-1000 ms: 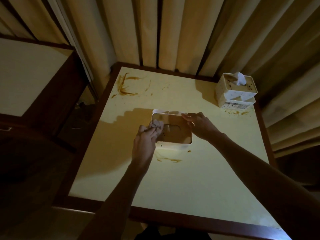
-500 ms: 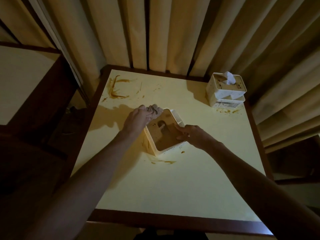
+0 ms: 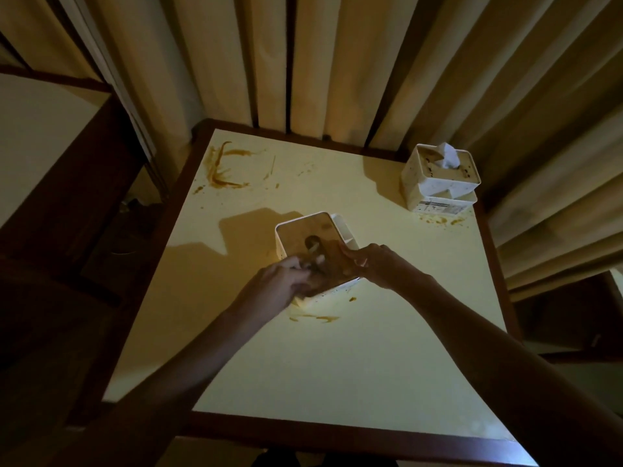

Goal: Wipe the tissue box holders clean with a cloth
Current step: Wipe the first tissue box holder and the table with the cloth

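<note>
A dim room seen from above. A square table with a pale yellow top and dark wood edge stands against long beige curtains. Brown smears mark the table's far left corner, and smaller brown streaks lie near its middle. A second dark-framed surface sits off to the left.

At the far right corner stands a white tissue box holder, speckled with brown, with a tissue poking up from its top opening. Brown spots lie on the table just in front of it.

At the table's middle a second white holder, tilted onto its edge, shows its open, brown-stained inside. The right hand grips its right rim with curled fingers. The left hand reaches into the near side, fingers bunched around a cloth that is blurred and mostly hidden.
</note>
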Motion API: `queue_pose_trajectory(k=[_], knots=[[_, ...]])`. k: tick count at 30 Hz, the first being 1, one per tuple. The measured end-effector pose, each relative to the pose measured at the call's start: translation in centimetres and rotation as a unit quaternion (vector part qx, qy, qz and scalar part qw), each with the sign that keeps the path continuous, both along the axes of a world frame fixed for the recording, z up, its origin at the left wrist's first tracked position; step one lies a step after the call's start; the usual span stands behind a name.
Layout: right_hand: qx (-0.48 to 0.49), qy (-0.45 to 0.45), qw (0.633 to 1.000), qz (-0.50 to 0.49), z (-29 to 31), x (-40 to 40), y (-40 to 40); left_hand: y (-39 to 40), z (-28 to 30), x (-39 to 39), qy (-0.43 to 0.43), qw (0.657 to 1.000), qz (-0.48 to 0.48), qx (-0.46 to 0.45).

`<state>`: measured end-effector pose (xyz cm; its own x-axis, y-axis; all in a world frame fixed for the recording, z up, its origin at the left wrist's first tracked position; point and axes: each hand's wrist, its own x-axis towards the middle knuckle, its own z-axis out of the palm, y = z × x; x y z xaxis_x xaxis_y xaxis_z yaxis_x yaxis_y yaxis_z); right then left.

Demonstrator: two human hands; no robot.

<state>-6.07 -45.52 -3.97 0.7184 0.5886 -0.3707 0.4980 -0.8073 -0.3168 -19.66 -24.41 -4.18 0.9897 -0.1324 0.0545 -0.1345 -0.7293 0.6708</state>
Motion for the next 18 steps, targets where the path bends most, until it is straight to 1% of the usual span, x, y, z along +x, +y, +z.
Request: queue_pose_trajectory(k=[2,5,7,11,13,15,17,18], knots=[[0.02,0.019,1.0,-0.014,0.3,-0.2,0.0,1.0,-0.3,2.1,-0.006,0.998,0.063,0.02],[0.046,0.035,0.998,-0.018,0.5,-0.4,-0.1,2.7,-0.8,5.1,-0.028,0.984,0.148,0.093],[0.054,0.046,0.997,-0.023,0.5,-0.5,-0.2,3.3,-1.1,6.3,-0.041,0.978,0.169,0.111],[0.046,0.049,0.997,-0.025,0.7,-0.6,0.0,2.3,-1.5,5.6,-0.058,0.975,0.162,0.138],[0.044,0.049,0.997,-0.029,0.8,-0.6,0.1,1.6,-1.2,4.3,-0.058,0.982,0.137,0.118],[0.033,0.048,0.998,-0.036,0.7,-0.4,0.2,0.7,-0.9,2.4,-0.045,0.993,0.089,0.061],[0.013,0.044,0.998,-0.04,0.5,-0.3,0.2,-0.3,-0.7,0.2,0.002,0.999,0.026,-0.038],[0.005,0.04,0.998,-0.038,0.6,-0.3,0.3,-0.7,-0.9,-0.9,0.029,0.993,0.011,-0.113]])
